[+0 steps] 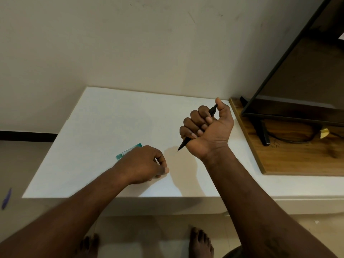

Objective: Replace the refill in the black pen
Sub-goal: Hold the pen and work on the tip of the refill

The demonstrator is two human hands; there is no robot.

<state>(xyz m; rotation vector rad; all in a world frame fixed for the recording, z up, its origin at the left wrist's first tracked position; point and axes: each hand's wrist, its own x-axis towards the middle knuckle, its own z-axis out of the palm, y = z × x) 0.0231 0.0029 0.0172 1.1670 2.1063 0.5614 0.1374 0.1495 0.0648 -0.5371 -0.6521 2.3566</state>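
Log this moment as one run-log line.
right hand: grips black pen, tip down | left hand: curled, on table | teal item: partly hidden

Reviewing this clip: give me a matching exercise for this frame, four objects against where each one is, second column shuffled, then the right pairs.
Objects
1. black pen
2. teal pen-like item
3. purple object
4. yellow scrap

Places
A. on the wooden board
B. on the floor, left of the white table
C. gripped in the right hand
D. on the white table, partly behind the left hand

Pairs: 1-C; 2-D; 3-B; 4-A
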